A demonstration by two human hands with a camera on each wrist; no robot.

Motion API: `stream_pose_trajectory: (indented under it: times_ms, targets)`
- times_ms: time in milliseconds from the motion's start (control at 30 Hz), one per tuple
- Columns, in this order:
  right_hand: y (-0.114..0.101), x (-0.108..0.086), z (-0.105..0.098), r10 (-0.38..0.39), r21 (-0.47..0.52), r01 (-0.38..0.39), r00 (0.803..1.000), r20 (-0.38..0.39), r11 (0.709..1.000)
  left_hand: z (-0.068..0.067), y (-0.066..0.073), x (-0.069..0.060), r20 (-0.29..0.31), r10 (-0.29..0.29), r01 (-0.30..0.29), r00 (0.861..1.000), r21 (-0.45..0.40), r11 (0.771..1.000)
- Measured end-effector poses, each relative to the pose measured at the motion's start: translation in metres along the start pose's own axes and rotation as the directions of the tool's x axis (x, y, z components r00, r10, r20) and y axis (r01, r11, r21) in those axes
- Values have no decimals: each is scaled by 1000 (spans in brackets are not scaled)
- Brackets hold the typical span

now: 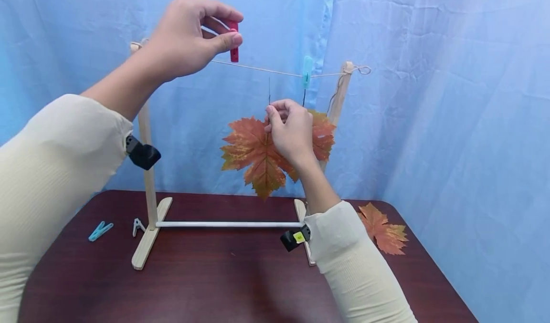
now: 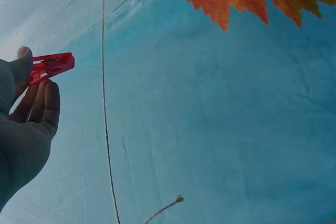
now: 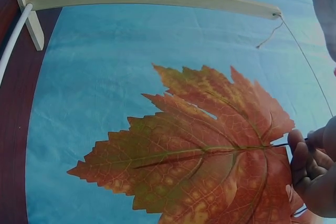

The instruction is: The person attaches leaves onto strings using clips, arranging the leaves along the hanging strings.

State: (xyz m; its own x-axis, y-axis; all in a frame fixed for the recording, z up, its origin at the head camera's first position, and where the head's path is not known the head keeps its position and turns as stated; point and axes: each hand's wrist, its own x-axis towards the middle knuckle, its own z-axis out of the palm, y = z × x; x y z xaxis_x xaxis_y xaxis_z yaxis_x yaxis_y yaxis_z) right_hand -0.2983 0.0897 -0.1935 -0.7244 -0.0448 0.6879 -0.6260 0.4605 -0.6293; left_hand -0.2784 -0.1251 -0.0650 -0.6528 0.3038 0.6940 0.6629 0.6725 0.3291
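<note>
orange leaf (image 1: 259, 158) kinda mid-frame in the head view, right hand (image 1: 294, 132) pinching its stem (image 1: 269, 95), left hand (image 1: 191, 41) pinching a red clothespin (image 1: 234, 56) up top, loose leaf (image 1: 382, 230) lower right only this view catches

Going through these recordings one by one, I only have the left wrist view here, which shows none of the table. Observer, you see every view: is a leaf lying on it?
Observer: Yes, one loose leaf lies on the table, toward its right side.
Operator: Any clothespins down there too?
Observer: Two, a light blue clothespin and a paler clothespin, both left of the left wooden post.
Operator: My top edge cuts off the held leaf at the right hand. Which way does its blade hang?
Observer: In the head view it hangs downward from the stem that the hand pinches, its lowest tip well above the table.
</note>
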Motion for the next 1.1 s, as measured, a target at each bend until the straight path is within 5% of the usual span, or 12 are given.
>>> stream_pose_trajectory:
  times_ms: [333,733,1100]
  targets:
    - [-3,2,-2,2,3,-2,1000,6,1000,11,9,21,1,-30,30,1000,-38,999]
    - [2,-1,1,-17,8,17,1000,4,1000,42,7,27,24,-34,36,999,-91,995]
    - [1,-1,4,-21,5,21,1000,-10,1000,57,8,36,31,-48,52,998,-140,989]
